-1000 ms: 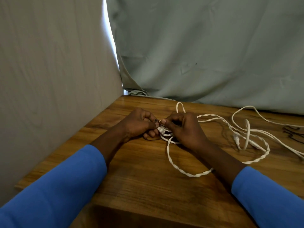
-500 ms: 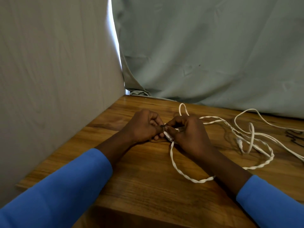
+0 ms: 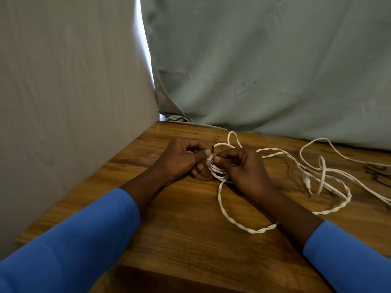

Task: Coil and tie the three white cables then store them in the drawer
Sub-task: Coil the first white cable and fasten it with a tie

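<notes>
Your hands have lifted the small coil slightly since a second ago. Your left hand (image 3: 179,159) and right hand (image 3: 245,168) each pinch the white cable (image 3: 213,168), grip closed, above the tabletop (image 3: 190,229)

The left hand (image 3: 179,159) and right hand (image 3: 243,168) meet in the middle, fingertips pinched together, both arms reaching forward.

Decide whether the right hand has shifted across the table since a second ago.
No. The right hand lies as far from the table's far left corner as before, pinching the white cable; only its fingertips have changed a little.
</notes>
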The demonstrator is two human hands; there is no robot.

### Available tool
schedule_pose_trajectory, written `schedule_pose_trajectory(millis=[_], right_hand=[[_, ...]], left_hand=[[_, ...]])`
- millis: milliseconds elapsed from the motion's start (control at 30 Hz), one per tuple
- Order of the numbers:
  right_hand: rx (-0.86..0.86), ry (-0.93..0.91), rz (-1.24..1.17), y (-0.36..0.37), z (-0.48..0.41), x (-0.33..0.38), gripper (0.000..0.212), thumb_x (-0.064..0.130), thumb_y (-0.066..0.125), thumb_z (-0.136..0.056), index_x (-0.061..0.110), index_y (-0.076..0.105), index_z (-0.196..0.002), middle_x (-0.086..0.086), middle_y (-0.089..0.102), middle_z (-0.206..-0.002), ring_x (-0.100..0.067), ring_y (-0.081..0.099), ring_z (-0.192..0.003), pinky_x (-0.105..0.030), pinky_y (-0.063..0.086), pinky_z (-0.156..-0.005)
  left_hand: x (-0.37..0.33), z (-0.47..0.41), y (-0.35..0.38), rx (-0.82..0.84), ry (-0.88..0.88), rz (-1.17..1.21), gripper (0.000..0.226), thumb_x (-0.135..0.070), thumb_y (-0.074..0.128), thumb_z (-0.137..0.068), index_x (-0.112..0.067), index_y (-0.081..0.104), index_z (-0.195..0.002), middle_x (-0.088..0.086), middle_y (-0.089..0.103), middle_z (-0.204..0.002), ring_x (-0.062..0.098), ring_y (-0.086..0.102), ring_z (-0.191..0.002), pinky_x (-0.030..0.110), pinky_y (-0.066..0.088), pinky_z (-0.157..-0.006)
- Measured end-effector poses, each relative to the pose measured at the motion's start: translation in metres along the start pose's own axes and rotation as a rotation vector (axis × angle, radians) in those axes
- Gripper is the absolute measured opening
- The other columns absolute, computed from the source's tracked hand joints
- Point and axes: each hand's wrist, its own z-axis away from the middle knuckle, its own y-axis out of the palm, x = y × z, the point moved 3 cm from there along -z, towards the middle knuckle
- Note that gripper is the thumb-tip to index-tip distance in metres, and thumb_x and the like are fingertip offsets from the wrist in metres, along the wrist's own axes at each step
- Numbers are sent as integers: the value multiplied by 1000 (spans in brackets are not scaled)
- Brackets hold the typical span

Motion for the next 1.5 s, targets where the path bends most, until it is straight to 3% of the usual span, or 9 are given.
schedule_pose_trajectory(millis=[167, 367, 533, 733, 833, 967, 1200, 1400, 1500], right_hand=[[22, -5, -78, -1, 0, 2, 8, 16, 75, -93, 18, 83, -96, 8, 80, -91, -7, 75, -86, -35, 61, -83], [-18, -72, -13, -1, -2, 1, 10, 20, 81, -88, 22, 83, -97, 10, 76, -104, -2, 69, -99, -37, 59, -90], [-15, -38, -15, 0, -6, -3, 3, 23, 81, -88, 25, 81, -91, 8, 69, -135, -4, 58, -130, -45, 47, -110], [71, -78, -10, 3, -7, -5, 9, 20, 73, -95, 16, 75, -87, 1, 77, -90, -13, 73, -90, -52, 57, -88], [89, -90, -36, 2, -8, -7, 9, 20, 74, -94, 13, 76, -89, -2, 76, -88, -17, 73, -87, -49, 59, -85], [111, -87, -91, 2, -8, -7, 8, 15, 74, -94, 9, 78, -91, -2, 77, -87, -17, 74, -85, -38, 59, -81], [102, -85, -73, 1, -9, -9, 8, 18, 76, -93, 12, 80, -93, 1, 78, -86, -14, 74, -82, -37, 60, -79], [88, -43, -68, 0, -9, -9, 7, 21, 78, -91, 15, 79, -88, 1, 78, -85, -17, 74, -83, -49, 60, -84], [87, -29, -67, 0, -8, -10, 5, 18, 78, -91, 15, 80, -88, 1, 78, -84, -17, 74, -83, -52, 59, -86]], left_hand=[[0, -2, 1, 30, -67, 107, 15, -7, 71, -94, 5, 72, -102, 20, 72, -89, 20, 66, -66, 23, 48, -44], [0, -6, -3, 4, -33, 25, 8, -2, 73, -92, 4, 74, -97, 20, 74, -91, 14, 66, -59, 25, 50, -45], [-4, -5, -6, 21, 54, -81, 3, -3, 73, -93, -2, 75, -90, 23, 72, -86, 31, 66, -67, 33, 56, -54], [-6, -3, -6, 70, 78, -97, 4, -6, 72, -94, -3, 74, -94, 13, 73, -79, 22, 67, -67, 29, 59, -59], [-4, -3, -3, 61, 60, -78, 5, -5, 72, -94, -4, 74, -98, 4, 73, -75, 14, 67, -63, 27, 58, -56], [-5, -1, 1, 71, 50, -28, 12, -2, 69, -95, -6, 74, -106, 11, 69, -75, 14, 60, -54, 26, 48, -46], [-4, -1, -1, 81, 22, -9, 10, -8, 71, -95, -4, 76, -102, 0, 63, -58, 9, 47, -42, 22, 37, -39], [-2, -2, -2, 123, -14, 76, 10, -8, 73, -92, -7, 77, -101, 16, 67, -80, 12, 44, -45, 23, 36, -43], [-3, 0, -1, 142, -15, 81, 7, -11, 74, -90, -8, 77, -96, 7, 65, -67, 12, 44, -45, 23, 37, -44]])
